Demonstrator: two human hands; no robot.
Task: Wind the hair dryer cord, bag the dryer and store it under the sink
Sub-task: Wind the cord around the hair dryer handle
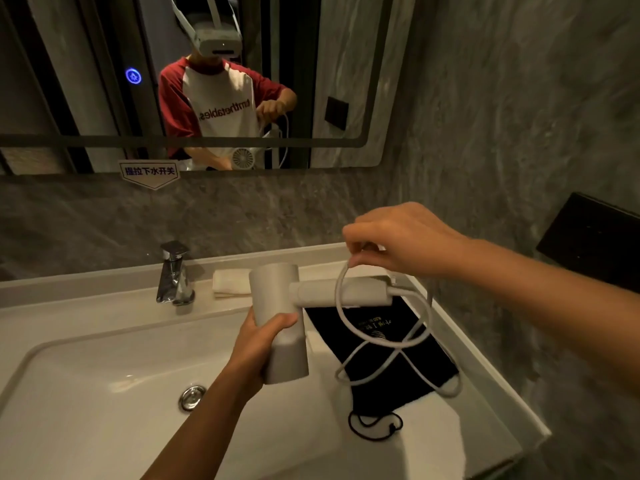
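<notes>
My left hand point(258, 344) grips the matte white hair dryer point(277, 317) while my right hand's point(398, 240) fingers point(353, 259) pinch its white cord point(381, 344) above the black drawstring bag point(391, 368) at the bench's right edge.

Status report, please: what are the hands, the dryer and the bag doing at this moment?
Left hand grips dryer body. Right hand pinches cord, one loop around handle. Black bag flat on counter, empty. Nothing in the way.
</notes>
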